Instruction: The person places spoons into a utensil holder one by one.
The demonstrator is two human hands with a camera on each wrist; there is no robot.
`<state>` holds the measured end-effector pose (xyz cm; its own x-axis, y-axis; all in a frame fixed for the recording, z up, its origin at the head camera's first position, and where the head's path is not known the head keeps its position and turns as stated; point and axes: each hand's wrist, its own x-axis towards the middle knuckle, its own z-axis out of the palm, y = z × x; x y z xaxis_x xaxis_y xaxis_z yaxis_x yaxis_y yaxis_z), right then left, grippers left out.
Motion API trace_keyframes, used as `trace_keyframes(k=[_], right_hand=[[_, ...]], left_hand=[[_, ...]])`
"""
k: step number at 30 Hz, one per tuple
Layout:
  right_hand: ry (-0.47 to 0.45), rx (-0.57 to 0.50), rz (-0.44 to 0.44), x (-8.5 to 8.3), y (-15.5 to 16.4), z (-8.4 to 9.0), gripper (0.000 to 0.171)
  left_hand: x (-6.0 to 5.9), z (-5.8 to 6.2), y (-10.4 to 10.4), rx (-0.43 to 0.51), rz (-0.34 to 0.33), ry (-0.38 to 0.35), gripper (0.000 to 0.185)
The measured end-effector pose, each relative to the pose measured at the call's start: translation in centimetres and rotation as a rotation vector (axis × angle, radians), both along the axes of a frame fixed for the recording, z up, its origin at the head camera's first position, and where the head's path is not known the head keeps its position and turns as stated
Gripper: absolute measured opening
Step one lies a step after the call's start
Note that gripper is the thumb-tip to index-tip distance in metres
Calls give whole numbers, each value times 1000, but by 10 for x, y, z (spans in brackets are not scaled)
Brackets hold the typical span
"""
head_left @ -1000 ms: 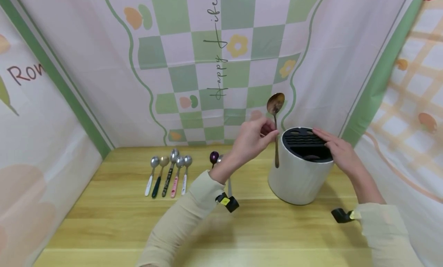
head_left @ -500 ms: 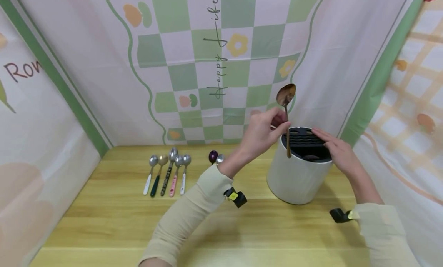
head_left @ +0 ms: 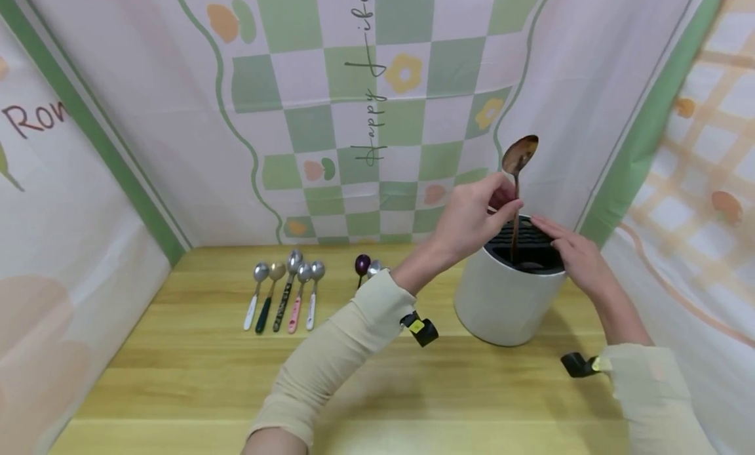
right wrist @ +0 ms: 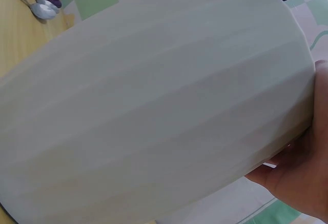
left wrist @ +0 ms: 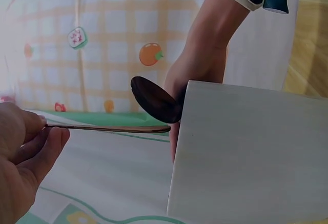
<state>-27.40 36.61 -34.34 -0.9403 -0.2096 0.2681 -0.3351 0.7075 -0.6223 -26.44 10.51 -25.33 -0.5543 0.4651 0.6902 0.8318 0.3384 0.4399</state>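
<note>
My left hand [head_left: 478, 209] pinches the handle of a copper-coloured spoon [head_left: 520, 155] between thumb and fingers. The spoon stands nearly upright, bowl up, its lower handle over the dark opening of a white utensil holder [head_left: 501, 311]. In the left wrist view the handle [left wrist: 113, 128] points at the holder's top. There a dark oval piece [left wrist: 154, 100] juts out; its kind is unclear. My right hand [head_left: 580, 258] rests with straight fingers on the holder's right rim. The right wrist view shows that hand [right wrist: 302, 178] against the holder wall [right wrist: 154, 96].
Several spoons [head_left: 282, 297] with coloured handles lie in a row on the wooden table [head_left: 194, 376]. A purple-bowled spoon [head_left: 362, 265] and a silver spoon [head_left: 374, 268] lie partly behind my left forearm. A black slotted insert [head_left: 513, 232] covers the holder's back half. Printed cloth [head_left: 407, 134] hangs behind.
My left hand has moved right with the spoon, from beside the holder to above its opening. The handle's lower end now overlaps the opening. The right hand has stayed on the rim.
</note>
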Motion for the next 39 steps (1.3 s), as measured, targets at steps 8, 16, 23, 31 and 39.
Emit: trace_keyframes(k=[8, 16, 23, 31, 39], right_hand=[[-50, -36, 5, -2, -6, 5, 50], [-21, -35, -12, -1, -1, 4, 49], [-70, -47, -28, 0, -1, 5, 52], [-76, -45, -32, 0, 0, 6, 53], [-93, -73, -20, 1, 1, 3, 52]], left_hand=[[-2, 1, 10, -64, 31, -15, 10], [-5, -3, 24, -91, 16, -7, 11], [-7, -11, 35, -108, -11, -25, 11], [-11, -22, 44, -184, 52, -16, 12], [-13, -34, 48, -236, 75, -47, 14]])
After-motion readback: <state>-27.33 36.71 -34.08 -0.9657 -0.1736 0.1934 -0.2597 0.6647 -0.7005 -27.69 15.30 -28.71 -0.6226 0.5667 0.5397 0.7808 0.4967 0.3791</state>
